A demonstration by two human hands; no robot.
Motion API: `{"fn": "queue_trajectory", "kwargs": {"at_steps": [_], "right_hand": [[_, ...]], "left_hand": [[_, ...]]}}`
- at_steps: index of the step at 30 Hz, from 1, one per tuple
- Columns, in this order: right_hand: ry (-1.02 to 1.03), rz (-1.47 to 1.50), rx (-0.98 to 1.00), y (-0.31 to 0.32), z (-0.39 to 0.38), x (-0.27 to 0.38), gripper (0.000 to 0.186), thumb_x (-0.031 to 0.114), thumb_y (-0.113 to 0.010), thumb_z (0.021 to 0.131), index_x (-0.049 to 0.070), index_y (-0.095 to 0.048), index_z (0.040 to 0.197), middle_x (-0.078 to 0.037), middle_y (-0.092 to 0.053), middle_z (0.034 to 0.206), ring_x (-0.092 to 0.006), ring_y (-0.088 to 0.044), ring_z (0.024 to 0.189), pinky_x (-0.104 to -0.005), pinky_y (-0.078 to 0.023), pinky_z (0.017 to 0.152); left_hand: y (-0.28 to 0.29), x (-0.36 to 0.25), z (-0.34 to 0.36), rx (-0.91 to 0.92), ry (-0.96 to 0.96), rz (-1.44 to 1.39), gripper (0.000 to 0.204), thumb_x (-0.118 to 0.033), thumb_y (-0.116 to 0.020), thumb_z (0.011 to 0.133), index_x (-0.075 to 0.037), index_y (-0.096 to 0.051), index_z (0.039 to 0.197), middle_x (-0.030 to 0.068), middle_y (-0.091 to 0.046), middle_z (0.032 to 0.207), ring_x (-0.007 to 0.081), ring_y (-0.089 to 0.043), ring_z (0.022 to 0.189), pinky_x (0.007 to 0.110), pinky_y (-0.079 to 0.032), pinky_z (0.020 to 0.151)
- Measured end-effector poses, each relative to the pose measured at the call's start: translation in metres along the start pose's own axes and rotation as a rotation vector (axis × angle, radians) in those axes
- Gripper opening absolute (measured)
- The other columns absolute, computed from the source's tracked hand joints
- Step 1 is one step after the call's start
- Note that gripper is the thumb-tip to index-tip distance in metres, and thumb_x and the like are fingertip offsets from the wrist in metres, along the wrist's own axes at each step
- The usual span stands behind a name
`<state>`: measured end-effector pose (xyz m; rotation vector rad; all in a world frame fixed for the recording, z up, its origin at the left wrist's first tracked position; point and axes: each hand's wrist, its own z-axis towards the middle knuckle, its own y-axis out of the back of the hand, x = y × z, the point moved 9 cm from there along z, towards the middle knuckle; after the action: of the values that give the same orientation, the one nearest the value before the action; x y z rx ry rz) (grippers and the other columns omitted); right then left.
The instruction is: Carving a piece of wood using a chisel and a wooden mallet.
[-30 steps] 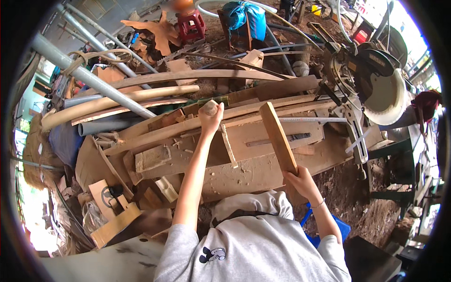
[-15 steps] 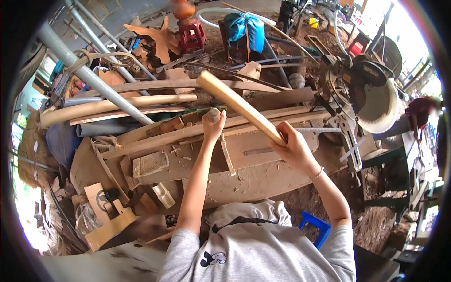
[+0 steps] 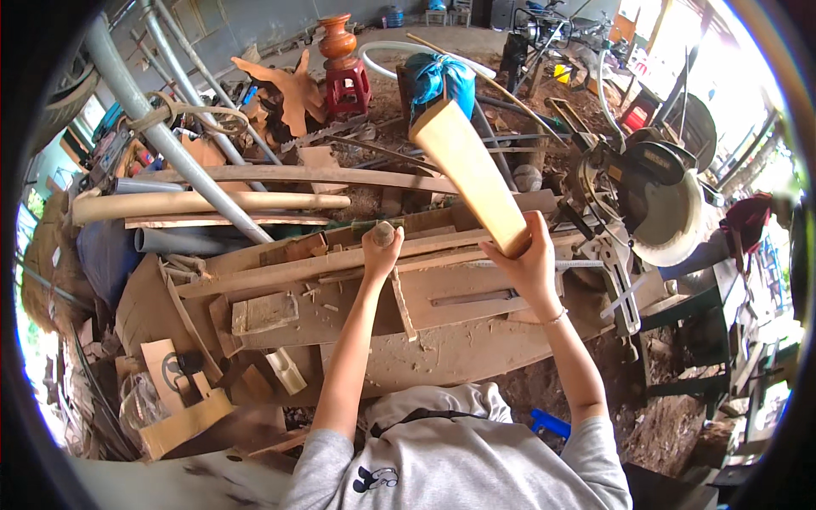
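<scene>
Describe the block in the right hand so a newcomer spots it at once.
Find the bench across the middle, then the right hand above it. The block juts up and left from that hand. Unlike the long wooden strips lying below, it is thick, pale yellow and held aloft.

A dusty wooden workbench (image 3: 484, 347) strewn with pale wood chips (image 3: 425, 347) carries long wooden strips (image 3: 280, 272) along its far side, a rectangular wood block (image 3: 265, 314) at left and a narrow flat-bladed tool (image 3: 472, 298) toward the right.
</scene>
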<state>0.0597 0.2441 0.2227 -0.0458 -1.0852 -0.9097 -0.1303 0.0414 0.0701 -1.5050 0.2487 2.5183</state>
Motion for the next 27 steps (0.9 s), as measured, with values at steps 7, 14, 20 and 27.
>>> {"fn": "queue_trajectory", "kwargs": {"at_steps": [7, 14, 20, 27], "right_hand": [[-0.262, -0.138, 0.202, -0.012, -0.033, -0.029, 0.054, 0.024, -0.077, 0.063, 0.009, -0.048, 0.106, -0.012, -0.061, 0.081, -0.0204, -0.059, 0.064, -0.0311, -0.048, 0.058], [-0.503, 0.492, 0.383, -0.044, -0.063, -0.053, 0.049, 0.011, -0.076, 0.063, 0.001, -0.048, 0.102, -0.004, -0.055, 0.076, -0.0077, -0.051, 0.068, -0.0224, -0.042, 0.056], [-0.154, 0.306, 0.255, -0.024, -0.039, -0.029, 0.041, 0.007, -0.074, 0.062, 0.001, -0.049, 0.093, -0.008, -0.053, 0.072, -0.0115, -0.05, 0.061, -0.0274, -0.045, 0.056], [0.044, -0.354, 0.381, -0.023, -0.027, -0.011, 0.033, 0.025, -0.063, 0.073, 0.006, -0.055, 0.099, -0.012, -0.06, 0.063, -0.0326, -0.059, 0.06, -0.0376, -0.048, 0.06]], "left_hand": [[-0.005, -0.002, -0.003, -0.006, -0.005, 0.028, 0.024, -0.007, -0.057, 0.083, -0.008, -0.045, 0.062, -0.0015, -0.045, 0.049, 0.0054, -0.042, 0.04, 0.021, -0.031, 0.037], [-0.002, -0.003, 0.0, -0.013, 0.028, -0.043, 0.024, -0.004, -0.056, 0.082, -0.007, -0.045, 0.061, -0.0013, -0.046, 0.048, 0.006, -0.041, 0.038, 0.021, -0.032, 0.037], [0.002, -0.002, -0.001, -0.053, 0.023, -0.046, 0.024, -0.003, -0.056, 0.082, -0.006, -0.045, 0.06, -0.0019, -0.045, 0.047, 0.0056, -0.04, 0.038, 0.021, -0.03, 0.037], [0.001, 0.0, -0.006, -0.065, 0.05, -0.046, 0.026, -0.005, -0.058, 0.08, -0.006, -0.044, 0.058, -0.0041, -0.043, 0.05, 0.0041, -0.039, 0.045, 0.021, -0.031, 0.043]]}}
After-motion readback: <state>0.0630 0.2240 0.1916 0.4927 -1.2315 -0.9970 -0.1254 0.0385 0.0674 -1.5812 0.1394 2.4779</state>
